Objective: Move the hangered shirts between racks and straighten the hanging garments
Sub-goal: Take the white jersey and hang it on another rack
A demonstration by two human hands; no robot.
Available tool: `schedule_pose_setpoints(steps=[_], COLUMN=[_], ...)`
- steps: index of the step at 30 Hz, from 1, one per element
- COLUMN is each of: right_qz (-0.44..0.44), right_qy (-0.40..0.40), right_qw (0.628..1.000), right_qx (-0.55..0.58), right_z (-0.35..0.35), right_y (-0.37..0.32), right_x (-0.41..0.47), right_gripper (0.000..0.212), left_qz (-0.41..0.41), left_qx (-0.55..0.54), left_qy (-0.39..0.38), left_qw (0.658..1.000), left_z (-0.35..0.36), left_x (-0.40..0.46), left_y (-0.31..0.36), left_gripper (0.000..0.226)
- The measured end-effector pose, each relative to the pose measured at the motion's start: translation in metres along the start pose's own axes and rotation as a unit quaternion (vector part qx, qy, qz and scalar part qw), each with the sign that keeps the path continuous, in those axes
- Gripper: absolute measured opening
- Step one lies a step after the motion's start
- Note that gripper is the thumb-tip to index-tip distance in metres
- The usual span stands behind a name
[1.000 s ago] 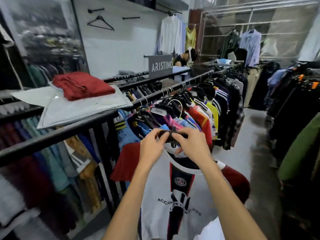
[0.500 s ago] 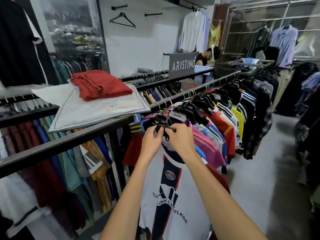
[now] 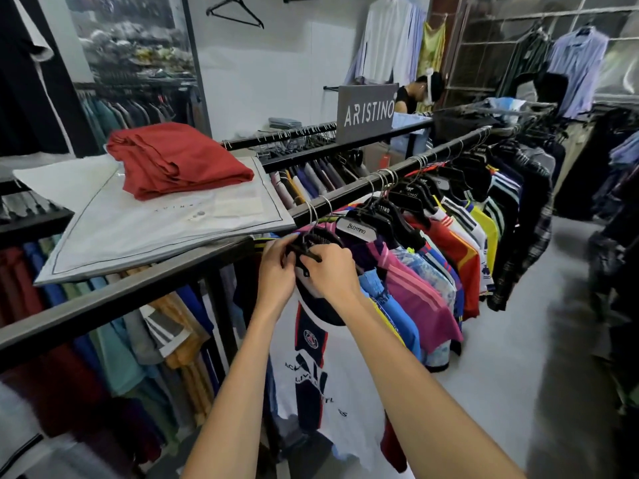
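A white shirt [image 3: 325,385] with a navy centre stripe, a round crest and dark red sleeves hangs from a black hanger [image 3: 306,252]. My left hand [image 3: 276,274] and my right hand [image 3: 332,274] both pinch that hanger at the shirt's collar, right under the black rack rail [image 3: 349,193]. The hanger's hook is hidden among the other hooks. Along the same rail hang several coloured jerseys [image 3: 422,288] on black hangers.
A folded red garment [image 3: 173,160] lies on a flat white package [image 3: 145,223] across the rack top at left. A grey ARISTINO sign [image 3: 368,112] stands on the rear rail. A person [image 3: 415,93] stands behind it. Bare grey floor [image 3: 518,340] runs along the right; dark clothes hang beyond.
Both hands have carried the hangered white shirt up and forward to the rail, from open air in front of the rack to the spot beside the pink jersey.
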State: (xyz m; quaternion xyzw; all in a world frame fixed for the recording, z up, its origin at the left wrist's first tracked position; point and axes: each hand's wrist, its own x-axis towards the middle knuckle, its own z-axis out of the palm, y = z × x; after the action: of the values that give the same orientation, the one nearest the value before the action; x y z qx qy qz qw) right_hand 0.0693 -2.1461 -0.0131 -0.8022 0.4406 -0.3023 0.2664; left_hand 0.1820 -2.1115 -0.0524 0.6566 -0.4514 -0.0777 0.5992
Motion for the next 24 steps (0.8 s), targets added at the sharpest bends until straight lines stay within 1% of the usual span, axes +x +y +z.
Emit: schedule_pose_setpoints(steps=[3,7,11,15,18,19,21,24], right_qz=[-0.006,-0.014,-0.009,0.011,0.014,0.015,0.017,0.017], right_qy=[-0.008,-0.013,-0.01,-0.012,-0.032,-0.033,-0.006,0.087], right_qw=[1.0,1.0,1.0,1.0,0.999,0.999,0.999,0.995], right_qx=[-0.002,0.001,0.002,0.001,-0.016,-0.025,-0.045,-0.053], right_z=[0.004,0.003,0.004,-0.001,-0.009,-0.012,-0.024,-0.049], right_y=[0.009,0.013,0.015,0.017,0.02,0.02,0.02,0.022], right_x=[0.004,0.006,0.005,0.003,-0.002,-0.006,-0.015,-0.024], right_gripper=[0.043,0.028,0.018,0.017,0.018,0.019,0.026,0.039], left_qz=[-0.001,0.018,0.012,0.013,-0.006,0.0,0.041,0.109], left_qx=[0.02,0.024,0.026,0.071,0.082,0.094,0.136,0.17], left_qy=[-0.017,-0.026,-0.035,-0.043,-0.065,-0.058,-0.008,0.054], left_qw=[1.0,0.999,0.999,0.996,0.995,0.994,0.99,0.978], left_z=[-0.002,-0.005,-0.002,0.003,0.005,0.005,0.004,0.001], left_x=[0.01,0.015,0.016,0.02,0.009,0.002,-0.016,-0.039], left_y=[-0.005,-0.009,-0.013,-0.014,0.0,0.006,0.018,0.043], left_gripper=[0.051,0.051,0.057,0.061,0.054,0.051,0.04,0.031])
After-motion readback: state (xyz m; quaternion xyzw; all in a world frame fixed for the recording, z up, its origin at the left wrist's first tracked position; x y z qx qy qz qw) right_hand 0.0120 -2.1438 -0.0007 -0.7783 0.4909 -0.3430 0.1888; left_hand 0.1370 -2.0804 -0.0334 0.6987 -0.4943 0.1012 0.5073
